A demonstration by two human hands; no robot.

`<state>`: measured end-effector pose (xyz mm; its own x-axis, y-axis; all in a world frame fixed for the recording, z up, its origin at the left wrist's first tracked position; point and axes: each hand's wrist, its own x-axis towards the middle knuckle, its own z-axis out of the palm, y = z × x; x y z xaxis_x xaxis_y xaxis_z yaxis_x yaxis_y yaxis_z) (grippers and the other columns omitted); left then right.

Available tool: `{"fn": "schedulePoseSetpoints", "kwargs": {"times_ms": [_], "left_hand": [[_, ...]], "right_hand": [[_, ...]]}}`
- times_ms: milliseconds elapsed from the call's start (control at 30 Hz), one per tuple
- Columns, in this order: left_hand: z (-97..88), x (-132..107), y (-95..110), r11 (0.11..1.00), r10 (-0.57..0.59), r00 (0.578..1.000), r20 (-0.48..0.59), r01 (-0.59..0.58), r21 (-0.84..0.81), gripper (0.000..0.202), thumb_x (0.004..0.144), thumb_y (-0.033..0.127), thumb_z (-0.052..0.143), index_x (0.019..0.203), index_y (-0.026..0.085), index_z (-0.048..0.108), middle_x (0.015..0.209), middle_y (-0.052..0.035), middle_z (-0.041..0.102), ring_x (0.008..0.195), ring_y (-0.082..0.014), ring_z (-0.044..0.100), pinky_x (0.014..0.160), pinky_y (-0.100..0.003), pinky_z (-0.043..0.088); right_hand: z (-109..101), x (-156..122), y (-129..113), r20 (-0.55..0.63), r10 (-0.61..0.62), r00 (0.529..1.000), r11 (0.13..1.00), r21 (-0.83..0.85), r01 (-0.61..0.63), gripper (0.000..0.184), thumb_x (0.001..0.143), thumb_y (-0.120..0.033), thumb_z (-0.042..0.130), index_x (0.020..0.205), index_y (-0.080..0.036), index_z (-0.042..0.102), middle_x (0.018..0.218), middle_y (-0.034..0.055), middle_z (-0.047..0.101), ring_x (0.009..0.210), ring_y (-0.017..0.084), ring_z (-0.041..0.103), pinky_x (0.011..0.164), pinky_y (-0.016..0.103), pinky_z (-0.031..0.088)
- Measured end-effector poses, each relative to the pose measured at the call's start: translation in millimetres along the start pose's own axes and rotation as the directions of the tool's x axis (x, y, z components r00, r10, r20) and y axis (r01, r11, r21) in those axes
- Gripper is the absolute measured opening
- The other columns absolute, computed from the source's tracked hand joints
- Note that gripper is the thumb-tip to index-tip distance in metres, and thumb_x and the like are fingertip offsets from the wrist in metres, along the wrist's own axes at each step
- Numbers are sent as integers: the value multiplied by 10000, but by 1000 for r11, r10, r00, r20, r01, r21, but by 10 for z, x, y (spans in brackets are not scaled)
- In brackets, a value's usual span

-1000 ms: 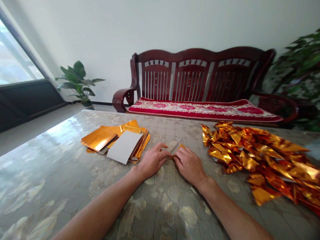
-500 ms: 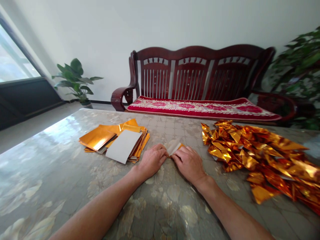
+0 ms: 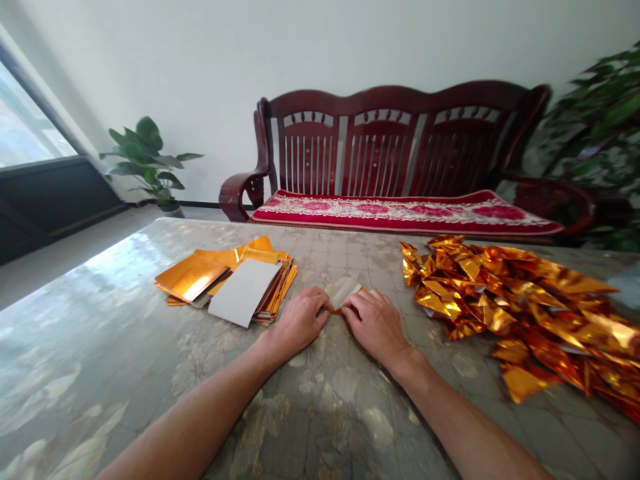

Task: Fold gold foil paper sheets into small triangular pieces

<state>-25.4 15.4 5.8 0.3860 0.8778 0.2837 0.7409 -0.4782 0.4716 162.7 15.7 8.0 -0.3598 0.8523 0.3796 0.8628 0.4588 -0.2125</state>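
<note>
A small sheet of gold foil paper, its pale back facing up and an orange edge showing, lies partly folded between my hands at the middle of the table. My left hand pinches its left corner with curled fingers. On the opposite side, my right hand grips the near right edge between thumb and fingers. Parts of the sheet are hidden under the fingertips. Just left of my left hand rests a stack of flat gold foil sheets, with one grey-white sheet face down on top.
Folded gold foil pieces form a large heap on the right of the table, which has a glossy floral cover. Behind the table stands a dark red wooden bench with a patterned cushion. Potted plants flank it.
Both hands keep their hold on the sheet, with only slight finger movement. The whole view has shifted a little.
</note>
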Motion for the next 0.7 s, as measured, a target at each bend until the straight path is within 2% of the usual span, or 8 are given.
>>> {"fn": "schedulePoseSetpoints", "kwargs": {"times_ms": [700], "left_hand": [[49,-1,78,996,-93,995,-33,93,13,118,876,210,578,774,185,634,920,-28,648,882,-161,619,828,-261,458]], "right_hand": [[13,24,-2,28,43,999,999,27,-43,114,891,-233,581,797,-230,645,845,15,669,864,194,535,742,299,337]]}}
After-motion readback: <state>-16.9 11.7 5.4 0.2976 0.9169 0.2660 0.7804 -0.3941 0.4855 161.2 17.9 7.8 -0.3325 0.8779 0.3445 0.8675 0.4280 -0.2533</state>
